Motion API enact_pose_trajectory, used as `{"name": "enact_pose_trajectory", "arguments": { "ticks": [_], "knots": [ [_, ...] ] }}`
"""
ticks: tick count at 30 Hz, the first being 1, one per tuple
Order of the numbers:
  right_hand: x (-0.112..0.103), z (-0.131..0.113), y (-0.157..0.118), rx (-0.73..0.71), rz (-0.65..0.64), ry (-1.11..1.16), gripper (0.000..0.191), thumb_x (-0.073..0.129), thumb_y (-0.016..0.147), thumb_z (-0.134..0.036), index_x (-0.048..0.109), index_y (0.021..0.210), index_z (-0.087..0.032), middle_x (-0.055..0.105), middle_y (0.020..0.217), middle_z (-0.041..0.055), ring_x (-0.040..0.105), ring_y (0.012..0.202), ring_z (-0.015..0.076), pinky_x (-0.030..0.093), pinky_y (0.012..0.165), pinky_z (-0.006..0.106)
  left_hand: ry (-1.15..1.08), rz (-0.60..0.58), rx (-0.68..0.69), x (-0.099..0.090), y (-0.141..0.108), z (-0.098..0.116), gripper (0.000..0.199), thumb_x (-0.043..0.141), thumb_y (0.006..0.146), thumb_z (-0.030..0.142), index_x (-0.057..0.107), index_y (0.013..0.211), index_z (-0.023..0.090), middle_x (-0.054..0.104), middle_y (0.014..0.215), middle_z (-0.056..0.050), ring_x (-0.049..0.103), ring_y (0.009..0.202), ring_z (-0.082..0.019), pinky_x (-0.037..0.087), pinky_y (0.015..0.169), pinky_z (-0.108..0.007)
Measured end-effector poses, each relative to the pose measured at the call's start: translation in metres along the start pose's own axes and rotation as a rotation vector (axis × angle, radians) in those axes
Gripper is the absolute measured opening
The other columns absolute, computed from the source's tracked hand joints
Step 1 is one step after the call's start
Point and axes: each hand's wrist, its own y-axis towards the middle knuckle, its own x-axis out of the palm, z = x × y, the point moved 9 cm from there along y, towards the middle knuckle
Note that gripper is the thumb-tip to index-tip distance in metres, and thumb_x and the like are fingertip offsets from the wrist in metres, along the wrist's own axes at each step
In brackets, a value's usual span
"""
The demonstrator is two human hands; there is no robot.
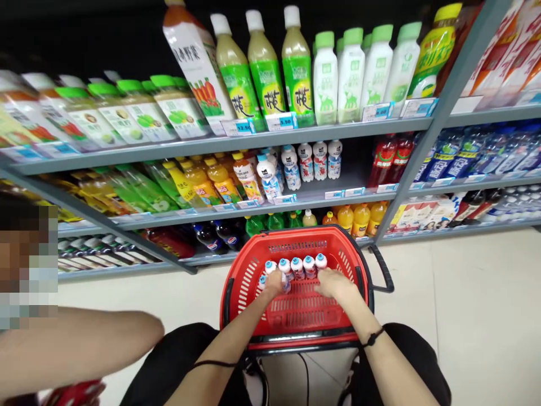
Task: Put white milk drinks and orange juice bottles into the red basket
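Note:
A red shopping basket stands on the floor in front of my knees. Inside it lies a row of small white bottles with blue caps. My left hand reaches into the basket and closes around the leftmost bottles of that row. My right hand rests inside the basket by the right end of the row, fingers on the rightmost bottle. More of the same small bottles stand on the middle shelf straight ahead.
Grey shelves hold juice and drink bottles on three levels, with soda bottles at the bottom. Another person's bare arm reaches in from the left. The pale floor stretches to the right.

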Motion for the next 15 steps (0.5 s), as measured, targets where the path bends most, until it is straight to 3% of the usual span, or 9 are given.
{"name": "enact_pose_trajectory", "arguments": {
  "ticks": [4, 7, 10, 15],
  "knots": [
    [0.001, -0.007, 0.0, -0.023, 0.023, -0.003, 0.032, 0.068, 0.104, -0.032, 0.07, 0.128, -0.01, 0.068, 0.137, 0.0168, 0.067, 0.126, 0.0276, 0.053, 0.109, 0.047, -0.014, -0.002, 0.034, -0.03, -0.011, 0.02, 0.034, 0.07, 0.098, 0.036, 0.066, 0.124, 0.014, 0.066, 0.125, -0.011, 0.066, 0.114, -0.023, 0.058, 0.097, -0.043],
    [0.005, -0.013, 0.0, -0.041, 0.031, -0.005, 0.032, 0.067, 0.104, -0.032, 0.07, 0.127, -0.01, 0.068, 0.138, 0.0164, 0.066, 0.128, 0.0276, 0.053, 0.109, 0.047, -0.023, 0.006, 0.084, -0.072, -0.01, 0.039, 0.03, 0.073, 0.096, 0.037, 0.068, 0.115, 0.014, 0.07, 0.113, -0.008, 0.069, 0.105, -0.022, 0.06, 0.091, -0.039],
    [0.009, -0.019, 0.0, -0.044, 0.02, -0.011, 0.03, 0.068, 0.103, -0.032, 0.071, 0.125, -0.01, 0.07, 0.135, 0.0157, 0.067, 0.126, 0.0276, 0.055, 0.107, 0.047, -0.04, 0.114, 0.169, -0.14, -0.009, 0.062, 0.029, 0.07, 0.097, 0.039, 0.069, 0.109, 0.012, 0.072, 0.107, -0.008, 0.07, 0.099, -0.02, 0.06, 0.091, -0.04],
    [0.007, -0.031, 0.0, -0.071, 0.02, -0.011, 0.03, 0.07, 0.102, -0.031, 0.072, 0.124, -0.01, 0.072, 0.131, 0.0163, 0.069, 0.124, 0.0278, 0.056, 0.108, 0.048, -0.113, 0.549, 0.325, -0.281, -0.025, 0.092, 0.033, 0.04, 0.104, 0.022, 0.068, 0.117, 0.011, 0.073, 0.109, -0.017, 0.071, 0.104, -0.025, 0.055, 0.095, -0.037]
  ]
}}
